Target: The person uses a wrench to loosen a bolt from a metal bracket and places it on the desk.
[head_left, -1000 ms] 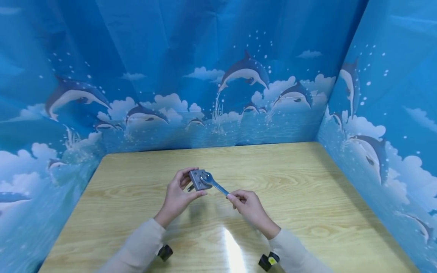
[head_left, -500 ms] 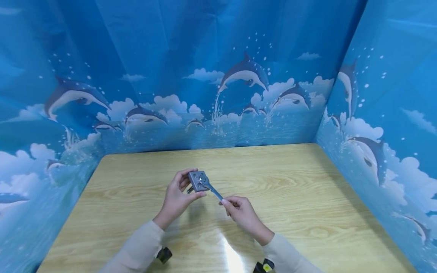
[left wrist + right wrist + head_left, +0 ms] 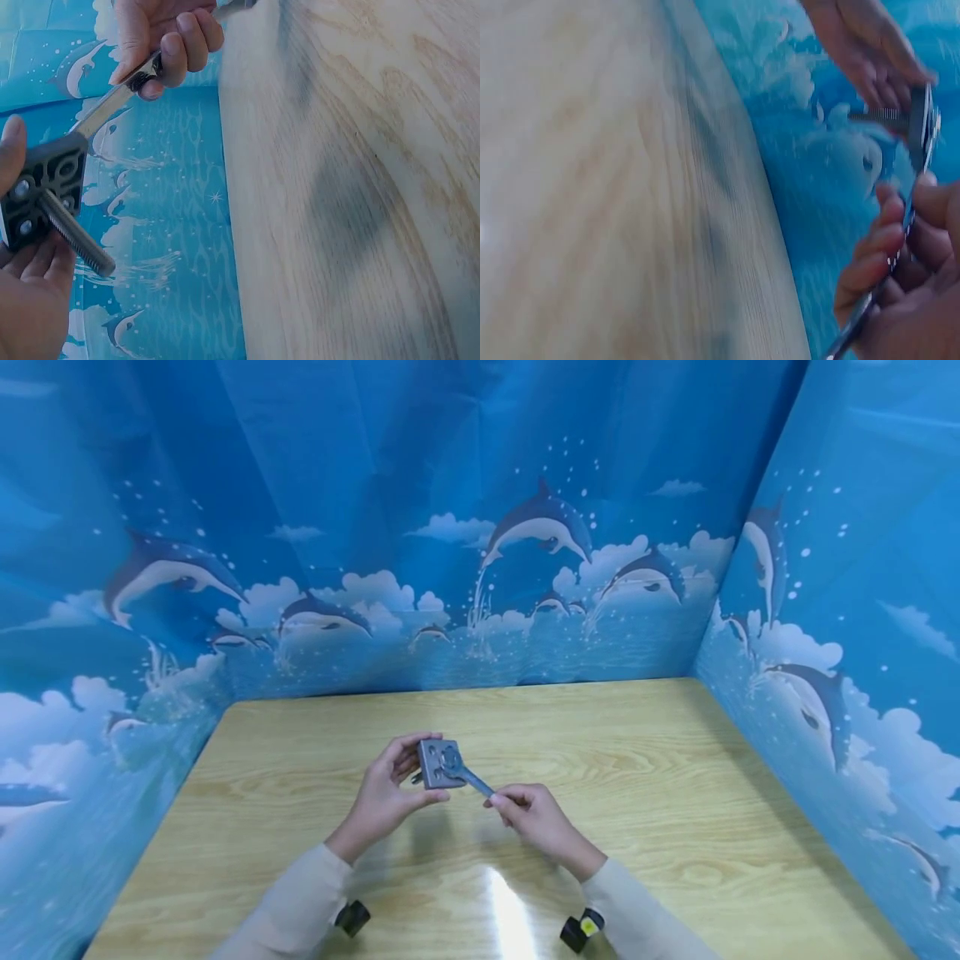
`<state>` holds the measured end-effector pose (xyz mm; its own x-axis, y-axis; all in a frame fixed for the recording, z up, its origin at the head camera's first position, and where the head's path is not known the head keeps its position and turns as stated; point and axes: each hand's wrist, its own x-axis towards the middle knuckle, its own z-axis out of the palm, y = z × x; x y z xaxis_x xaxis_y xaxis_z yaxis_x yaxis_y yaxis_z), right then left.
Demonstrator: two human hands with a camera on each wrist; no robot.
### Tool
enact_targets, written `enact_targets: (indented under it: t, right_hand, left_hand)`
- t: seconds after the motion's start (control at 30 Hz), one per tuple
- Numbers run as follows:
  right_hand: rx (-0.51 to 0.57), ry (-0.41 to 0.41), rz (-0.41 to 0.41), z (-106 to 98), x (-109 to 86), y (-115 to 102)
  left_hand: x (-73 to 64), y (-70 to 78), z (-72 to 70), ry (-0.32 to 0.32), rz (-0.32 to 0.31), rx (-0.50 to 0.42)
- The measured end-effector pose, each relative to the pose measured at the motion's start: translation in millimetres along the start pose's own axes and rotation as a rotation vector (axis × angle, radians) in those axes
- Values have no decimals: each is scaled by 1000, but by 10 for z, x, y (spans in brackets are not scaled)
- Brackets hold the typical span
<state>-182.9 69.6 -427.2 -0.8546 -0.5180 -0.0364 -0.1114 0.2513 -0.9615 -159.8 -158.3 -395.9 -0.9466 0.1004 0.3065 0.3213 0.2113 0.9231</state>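
My left hand (image 3: 384,795) holds a grey square plate (image 3: 431,774) by its edges, above the table, thumb at the lower edge and fingers behind. In the left wrist view, the plate's ribbed back faces the camera and a long threaded bolt (image 3: 77,234) sticks out of it. On the plate's front, a metal wrench (image 3: 476,782) has its head over the middle, where the fastener is mostly covered. My right hand (image 3: 542,823) pinches the wrench's handle near its end, thumb on top. The right wrist view shows the wrench (image 3: 908,221) running from the hand to the plate.
Below both hands spreads a light wood-grain table (image 3: 637,760). Blue curtains (image 3: 465,635) printed with dolphins stand along its back and sides. Small black devices (image 3: 351,918) sit at both wrists.
The wrench's handle has swung a little toward me with my right hand, then slightly back. My left hand has lowered the plate a touch and turned it somewhat.
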Motion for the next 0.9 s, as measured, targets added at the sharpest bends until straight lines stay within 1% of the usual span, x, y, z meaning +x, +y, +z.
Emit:
enact_targets:
  t: [0.07, 0.17, 0.27, 0.37, 0.43, 0.53, 0.67, 0.77, 0.9]
  right_hand:
    - [-22, -43, -1, -86, 51, 9]
    - [-54, -125, 20, -238, 145, 5]
    - [-111, -201, 19, -391, 267, 20]
    - [-190, -268, -12, -533, 418, 82]
    - [-239, -312, -46, -616, 521, 121]
    - [-290, -379, -94, -719, 659, 128]
    - [-324, -452, -130, -789, 774, -21]
    - [-345, -484, -149, -824, 847, -117]
    - [-372, -505, -172, -851, 926, -183]
  left_hand:
    - [1, -29, -21, -35, 14, -12]
    - [8, -109, -47, -86, 21, -26]
    - [9, -192, -62, -145, 25, -41]
    - [2, -231, -65, -207, 31, -64]
    - [-3, -233, -63, -244, 30, -92]
    - [-10, -217, -60, -291, 29, -126]
    - [-20, -186, -64, -346, 44, -162]
    - [-30, -86, -65, -382, 44, -166]
    - [-45, 42, -60, -413, 15, -162]
